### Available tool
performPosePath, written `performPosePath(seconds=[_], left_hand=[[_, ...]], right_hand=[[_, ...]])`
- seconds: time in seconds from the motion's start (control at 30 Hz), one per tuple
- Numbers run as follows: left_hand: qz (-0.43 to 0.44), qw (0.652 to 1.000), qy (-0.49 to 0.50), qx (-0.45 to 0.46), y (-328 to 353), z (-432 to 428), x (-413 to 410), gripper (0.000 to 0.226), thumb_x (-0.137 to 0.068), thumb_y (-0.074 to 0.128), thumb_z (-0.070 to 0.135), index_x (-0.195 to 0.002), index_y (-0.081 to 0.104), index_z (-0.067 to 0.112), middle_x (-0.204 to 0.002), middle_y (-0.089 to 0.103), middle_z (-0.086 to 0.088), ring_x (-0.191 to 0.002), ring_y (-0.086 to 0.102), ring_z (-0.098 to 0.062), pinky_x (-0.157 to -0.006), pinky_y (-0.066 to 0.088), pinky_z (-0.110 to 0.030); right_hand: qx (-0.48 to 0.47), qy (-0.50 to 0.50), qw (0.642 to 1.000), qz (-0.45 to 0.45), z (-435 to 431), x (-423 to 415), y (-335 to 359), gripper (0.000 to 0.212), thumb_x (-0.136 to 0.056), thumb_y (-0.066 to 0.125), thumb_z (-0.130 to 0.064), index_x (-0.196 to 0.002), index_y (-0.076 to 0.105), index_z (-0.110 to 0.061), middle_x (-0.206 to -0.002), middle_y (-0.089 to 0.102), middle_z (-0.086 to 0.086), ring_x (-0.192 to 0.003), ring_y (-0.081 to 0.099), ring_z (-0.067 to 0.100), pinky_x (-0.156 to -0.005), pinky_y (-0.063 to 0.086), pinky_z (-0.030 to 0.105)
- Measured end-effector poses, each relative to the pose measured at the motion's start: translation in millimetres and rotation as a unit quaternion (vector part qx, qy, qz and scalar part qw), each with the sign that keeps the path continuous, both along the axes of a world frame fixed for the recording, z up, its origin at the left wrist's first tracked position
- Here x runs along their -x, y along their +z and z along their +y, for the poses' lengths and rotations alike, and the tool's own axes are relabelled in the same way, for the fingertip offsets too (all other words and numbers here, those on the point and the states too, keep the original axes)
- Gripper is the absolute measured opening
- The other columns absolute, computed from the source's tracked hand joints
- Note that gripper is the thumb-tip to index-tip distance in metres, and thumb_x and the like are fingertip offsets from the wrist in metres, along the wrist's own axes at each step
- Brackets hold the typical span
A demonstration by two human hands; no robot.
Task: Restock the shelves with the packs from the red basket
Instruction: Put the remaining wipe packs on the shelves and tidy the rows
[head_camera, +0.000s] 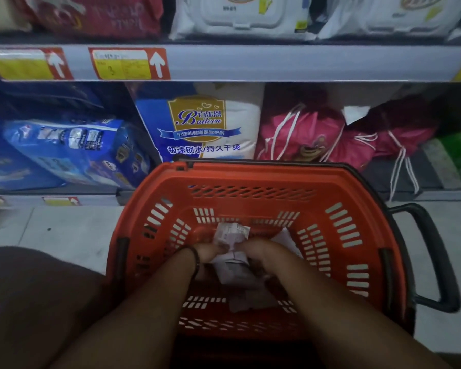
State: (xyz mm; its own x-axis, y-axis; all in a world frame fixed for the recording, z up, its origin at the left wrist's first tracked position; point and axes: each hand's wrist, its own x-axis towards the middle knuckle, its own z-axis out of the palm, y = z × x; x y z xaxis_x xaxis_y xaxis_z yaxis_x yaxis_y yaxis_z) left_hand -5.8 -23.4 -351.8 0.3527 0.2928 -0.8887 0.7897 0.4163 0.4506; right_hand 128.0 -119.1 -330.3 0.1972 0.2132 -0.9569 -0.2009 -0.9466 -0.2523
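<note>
Both forearms reach down into the red basket (253,176) on the floor, where the left hand (206,252) and right hand (256,251) grip a pale crumpled pack (232,234) between them, fingertips hidden. More pale packs (241,291) lie beneath on the basket's bottom. Behind, the lower shelf holds a Baileen pack (198,123), beside pink drawstring bags (304,134).
</note>
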Motion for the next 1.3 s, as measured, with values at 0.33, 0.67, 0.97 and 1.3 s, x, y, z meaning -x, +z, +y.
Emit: performPosePath(seconds=[0.33,0.67,0.97,1.3], left_hand=[[-0.140,0.990,-0.005,0.024,108.9,-16.2,0.8,0.063,-0.078,0.088,0.024,-0.134,0.062,0.012,-0.128,0.073,-0.014,-0.120,0.069,-0.036,-0.105,0.053,-0.057],[-0.298,0.947,0.100,0.068,261.7,-54.4,-20.3,0.079,-0.095,0.029,0.077,-0.123,0.076,0.020,-0.124,0.075,-0.013,-0.112,0.074,-0.028,-0.089,0.060,-0.040],[-0.340,0.935,0.100,-0.014,332.1,-14.4,-21.1,0.068,-0.081,0.069,0.054,-0.130,0.069,0.006,-0.123,0.074,-0.023,-0.112,0.072,-0.041,-0.103,0.052,-0.058],[-0.360,0.923,0.108,0.082,326.7,-15.5,-31.3,0.116,-0.066,0.033,0.101,-0.129,0.073,0.013,-0.137,0.066,-0.022,-0.127,0.063,-0.042,-0.119,0.036,-0.060]], right_hand=[[-0.083,-0.049,0.988,0.122,-42.5,-19.6,94.3,0.038,-0.101,0.069,-0.038,-0.126,0.066,-0.010,-0.123,0.072,0.012,-0.106,0.071,0.027,-0.093,0.061,0.041],[-0.372,0.059,0.923,-0.077,-88.3,-50.6,251.7,0.033,-0.105,0.060,-0.003,-0.136,0.067,-0.012,-0.132,0.075,0.004,-0.124,0.070,0.025,-0.109,0.055,0.051],[-0.466,0.080,0.857,-0.204,-87.8,-84.4,287.0,0.027,-0.098,0.068,0.002,-0.123,0.066,-0.010,-0.123,0.077,0.008,-0.119,0.073,0.024,-0.106,0.057,0.050],[-0.535,0.007,0.697,-0.478,-77.5,-89.9,308.4,0.038,-0.095,0.070,0.001,-0.110,0.081,-0.032,-0.107,0.077,-0.029,-0.101,0.073,0.007,-0.094,0.057,0.033]])
